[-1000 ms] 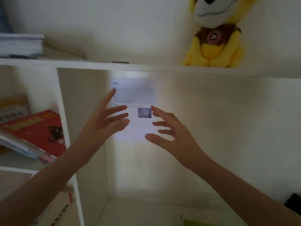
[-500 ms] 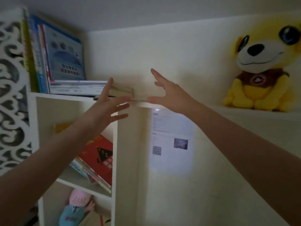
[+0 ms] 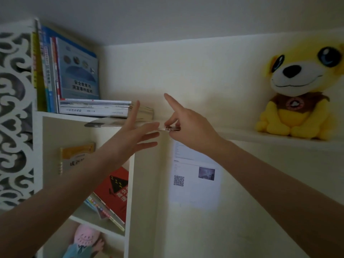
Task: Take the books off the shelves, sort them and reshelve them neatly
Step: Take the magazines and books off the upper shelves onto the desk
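Pinching the overhanging end of a thin book (image 3: 104,124), the right hand (image 3: 188,125) seems set to pull while the left hand (image 3: 134,135) hovers open, likely for support.

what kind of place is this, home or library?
Probably a home, maybe a child's room: a white bookshelf with upright books, a yellow plush dog on its top shelf, a pink doll lower down.

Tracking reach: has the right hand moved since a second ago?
Yes: the right hand rose from the paper notice to the top shelf edge, where it pinches a thin book.
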Motion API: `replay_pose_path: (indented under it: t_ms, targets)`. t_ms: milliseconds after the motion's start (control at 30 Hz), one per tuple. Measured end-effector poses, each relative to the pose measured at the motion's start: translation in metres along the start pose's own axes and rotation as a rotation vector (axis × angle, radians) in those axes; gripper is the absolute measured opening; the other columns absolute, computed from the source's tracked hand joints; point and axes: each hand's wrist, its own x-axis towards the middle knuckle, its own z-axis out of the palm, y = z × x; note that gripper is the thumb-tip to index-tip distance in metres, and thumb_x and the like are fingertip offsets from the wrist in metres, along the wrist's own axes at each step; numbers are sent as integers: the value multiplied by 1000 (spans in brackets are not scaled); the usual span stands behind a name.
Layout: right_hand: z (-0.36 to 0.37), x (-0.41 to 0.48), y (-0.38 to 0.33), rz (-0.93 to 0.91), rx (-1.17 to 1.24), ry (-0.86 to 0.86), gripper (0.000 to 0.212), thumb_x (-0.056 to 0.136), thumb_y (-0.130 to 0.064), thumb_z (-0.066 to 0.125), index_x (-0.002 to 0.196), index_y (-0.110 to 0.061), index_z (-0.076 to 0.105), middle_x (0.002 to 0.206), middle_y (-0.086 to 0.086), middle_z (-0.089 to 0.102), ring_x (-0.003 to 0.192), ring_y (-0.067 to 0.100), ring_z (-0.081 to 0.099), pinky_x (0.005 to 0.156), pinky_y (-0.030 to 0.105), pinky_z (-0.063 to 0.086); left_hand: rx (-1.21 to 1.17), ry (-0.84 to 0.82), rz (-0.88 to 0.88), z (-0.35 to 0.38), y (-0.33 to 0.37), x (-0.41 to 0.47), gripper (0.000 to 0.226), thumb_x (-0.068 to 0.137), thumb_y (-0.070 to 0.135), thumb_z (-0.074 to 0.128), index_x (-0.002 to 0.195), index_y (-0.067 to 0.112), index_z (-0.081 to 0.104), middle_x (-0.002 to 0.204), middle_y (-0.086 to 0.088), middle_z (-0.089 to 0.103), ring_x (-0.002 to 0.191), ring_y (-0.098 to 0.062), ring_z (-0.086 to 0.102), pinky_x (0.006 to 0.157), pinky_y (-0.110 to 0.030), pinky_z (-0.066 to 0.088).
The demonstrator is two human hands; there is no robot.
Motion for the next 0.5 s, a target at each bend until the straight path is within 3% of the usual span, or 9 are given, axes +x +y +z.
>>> replay_pose_path:
  t_ms: [133,200,300,367,500]
  targets:
    - [6,-13,-19,-17,202,-31,87,81,-18,67,150,-35,17,108,-6,70,95,11,62,88,38,50,-38,124,40,3,0,-7,84,90,14,58,147,45,5,127,-13,58,95,-17,68,68,-24,58]
    - [7,-16,-23,-29,236,-86,84,82,-26,70,149,-36,20,109,-6,70,100,10,62,92,37,49,-76,200,46,2,-1,-11,86,89,2,56,147,42,7,140,-16,45,84,-12,70,62,-22,57]
    - [3,-17,-23,3,416,-173,72,87,-26,67,148,-33,30,97,-8,74,97,4,64,89,11,43,-152,246,-18,-2,-2,-19,96,85,-10,55,148,40,2,142,-21,38,81,-20,71,67,-26,59]
    - [1,-15,-21,6,461,-155,58,90,-24,64,143,-32,41,95,-7,73,98,2,64,83,4,38,-173,292,-51,-7,-1,-23,97,83,-14,54,149,38,5,144,-23,34,85,-24,69,67,-24,59]
    - [-1,-8,-4,45,454,-4,41,94,-25,59,134,-29,54,113,-14,65,95,-11,55,86,7,37,-139,311,-100,-24,-4,-32,91,82,-13,51,150,35,13,119,-11,45,84,-23,65,53,-21,56]
